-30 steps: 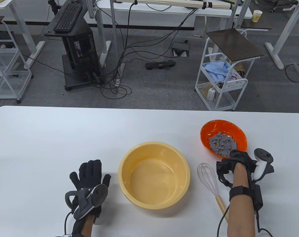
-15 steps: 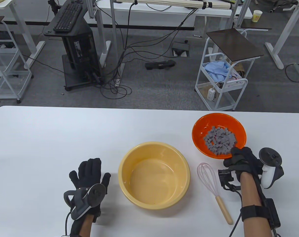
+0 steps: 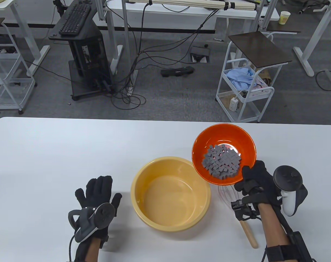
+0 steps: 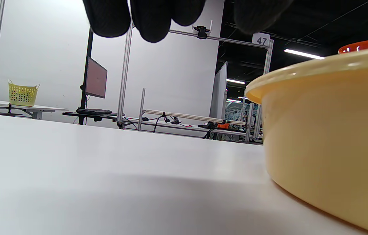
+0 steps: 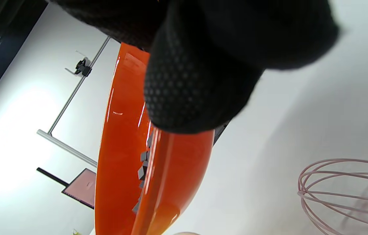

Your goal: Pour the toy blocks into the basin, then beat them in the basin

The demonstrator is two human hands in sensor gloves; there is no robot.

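My right hand (image 3: 254, 178) grips the near rim of the orange bowl (image 3: 206, 139) and holds it in the air. The bowl overlaps the yellow basin's right rim in the table view. A heap of several grey toy blocks (image 3: 221, 161) lies inside the bowl. The empty yellow basin (image 3: 170, 193) stands at the table's middle. A pink whisk with a wooden handle (image 3: 248, 232) lies to the right of the basin, partly hidden under the bowl and my right hand. My left hand (image 3: 98, 191) rests flat on the table left of the basin, fingers straight. The right wrist view shows the bowl (image 5: 121, 169) on edge and the whisk wires (image 5: 344, 189).
The white table (image 3: 59, 147) stretches wide behind and to the left of the basin. Beyond its far edge the floor holds a white cart (image 3: 244, 87), a black computer stand (image 3: 83, 51) and loose cables.
My right hand has lifted the orange bowl off the table and carried it left toward the basin, over the whisk. The left hand has barely moved.
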